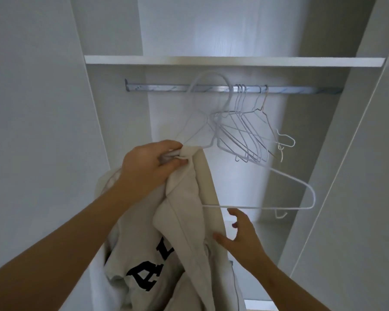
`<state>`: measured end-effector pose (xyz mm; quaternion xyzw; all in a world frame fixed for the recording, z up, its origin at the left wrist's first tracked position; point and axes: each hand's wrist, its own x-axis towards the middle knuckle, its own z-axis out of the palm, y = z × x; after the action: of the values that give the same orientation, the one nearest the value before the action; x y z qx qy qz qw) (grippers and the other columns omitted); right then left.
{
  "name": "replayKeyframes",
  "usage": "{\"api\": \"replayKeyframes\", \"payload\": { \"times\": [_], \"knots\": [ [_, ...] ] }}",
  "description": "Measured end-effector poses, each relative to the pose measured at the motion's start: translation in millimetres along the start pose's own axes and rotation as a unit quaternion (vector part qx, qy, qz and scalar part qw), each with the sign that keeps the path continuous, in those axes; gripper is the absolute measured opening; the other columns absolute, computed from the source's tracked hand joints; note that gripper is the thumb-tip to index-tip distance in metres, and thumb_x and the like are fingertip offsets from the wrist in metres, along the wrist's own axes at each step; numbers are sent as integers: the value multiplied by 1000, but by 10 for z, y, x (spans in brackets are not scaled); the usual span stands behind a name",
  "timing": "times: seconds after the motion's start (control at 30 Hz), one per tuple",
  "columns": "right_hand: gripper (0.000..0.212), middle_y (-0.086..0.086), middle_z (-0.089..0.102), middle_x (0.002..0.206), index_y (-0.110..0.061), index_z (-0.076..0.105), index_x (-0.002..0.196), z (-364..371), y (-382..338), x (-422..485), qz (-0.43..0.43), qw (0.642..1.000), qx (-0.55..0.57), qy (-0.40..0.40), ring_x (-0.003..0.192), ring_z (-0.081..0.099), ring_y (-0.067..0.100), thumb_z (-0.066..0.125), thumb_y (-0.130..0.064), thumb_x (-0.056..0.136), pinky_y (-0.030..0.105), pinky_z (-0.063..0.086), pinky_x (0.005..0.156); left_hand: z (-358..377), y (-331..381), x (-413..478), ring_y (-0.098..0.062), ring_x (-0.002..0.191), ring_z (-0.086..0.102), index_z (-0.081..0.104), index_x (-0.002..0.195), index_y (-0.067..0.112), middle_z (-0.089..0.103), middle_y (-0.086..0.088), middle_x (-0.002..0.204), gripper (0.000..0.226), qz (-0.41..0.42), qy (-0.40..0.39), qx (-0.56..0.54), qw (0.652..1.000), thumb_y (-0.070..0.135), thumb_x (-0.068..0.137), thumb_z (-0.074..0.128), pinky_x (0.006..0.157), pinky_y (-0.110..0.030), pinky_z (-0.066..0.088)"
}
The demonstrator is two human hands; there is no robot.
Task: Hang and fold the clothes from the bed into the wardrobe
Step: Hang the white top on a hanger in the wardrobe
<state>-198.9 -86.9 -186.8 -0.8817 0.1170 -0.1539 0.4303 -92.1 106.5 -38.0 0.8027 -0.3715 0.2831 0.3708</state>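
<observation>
A cream sweatshirt (184,232) with dark letters on its front hangs in front of me, partly threaded on a white wire hanger (301,205). My left hand (148,167) grips a bunched fold of the sweatshirt near its top, next to the hanger's neck. My right hand (238,236) is below the hanger's bottom bar with fingers spread, its thumb touching the cloth. The hanger's large hook (211,75) rises in front of the metal rail (157,88); whether it rests on the rail I cannot tell.
Several bare wire hangers (247,135) hang bunched on the rail's right half. A white shelf (234,61) runs above the rail. Wardrobe side panels (319,176) close in left and right. A lower shelf edge (258,303) shows at the bottom.
</observation>
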Motion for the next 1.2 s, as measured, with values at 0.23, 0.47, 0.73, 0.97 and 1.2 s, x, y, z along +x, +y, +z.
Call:
{"api": "replayKeyframes", "payload": {
  "times": [0.23,0.47,0.73,0.97,1.2],
  "knots": [
    [31,2,64,115,-13,61,115,89,131,126,29,963,-119,-239,104,59,18,51,-33,94,24,43,86,-439,-94,48,18,73,56,62,85,36,61,38,76,29,-28,49,-107,993,11,76,73,68,3,39],
    [30,-10,51,58,-19,52,66,-541,149,498,-1,999,-9,-44,59,45,8,49,-7,93,11,33,52,-789,-369,-167,2,60,57,65,61,33,66,15,67,37,-65,-96,-95,989,-2,67,77,55,-4,39],
    [29,-9,53,63,-20,54,68,-959,-339,660,-15,997,-52,-47,59,48,-3,47,-23,96,9,36,57,-627,-488,-272,-6,61,50,43,63,41,49,20,59,36,-31,-238,155,958,26,79,72,56,-16,34],
    [22,9,52,73,-10,53,75,-892,-819,494,53,996,7,-70,69,49,19,46,-18,95,29,36,65,-244,-439,-302,-22,62,51,53,75,13,49,-4,65,15,-73,-91,268,956,20,89,55,54,-31,36],
    [37,-4,59,54,-22,64,63,-595,-1102,232,-57,981,164,-87,47,53,9,47,-21,96,22,42,48,-166,-223,-299,-6,62,50,70,93,23,58,14,68,14,-100,0,95,990,22,79,71,52,-19,33]
  ]
}}
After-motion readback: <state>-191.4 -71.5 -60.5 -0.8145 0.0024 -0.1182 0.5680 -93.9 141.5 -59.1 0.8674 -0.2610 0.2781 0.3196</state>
